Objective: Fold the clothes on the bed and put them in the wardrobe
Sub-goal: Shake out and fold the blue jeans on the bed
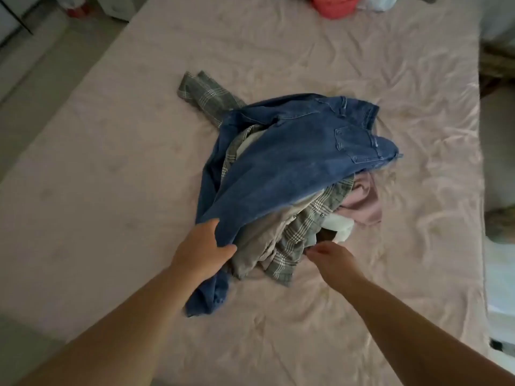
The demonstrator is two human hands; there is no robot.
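Note:
A heap of clothes lies in the middle of the bed (111, 162), which has a pale pink sheet. Blue jeans (292, 151) lie on top of the heap. Under them are a grey plaid shirt (303, 232), a beige garment (262, 238), a pink garment (362, 201) and something white (341, 225). A plaid sleeve (203, 91) sticks out at the far left. My left hand (202, 246) grips the near edge of the jeans, thumb on top. My right hand (334, 260) pinches the plaid shirt's edge at the heap's near right side.
A red basket or bag (334, 5) and a pale bundle (381, 2) sit at the bed's far edge. Floor runs along the left side of the bed. Dim furniture stands to the right. No wardrobe is in view.

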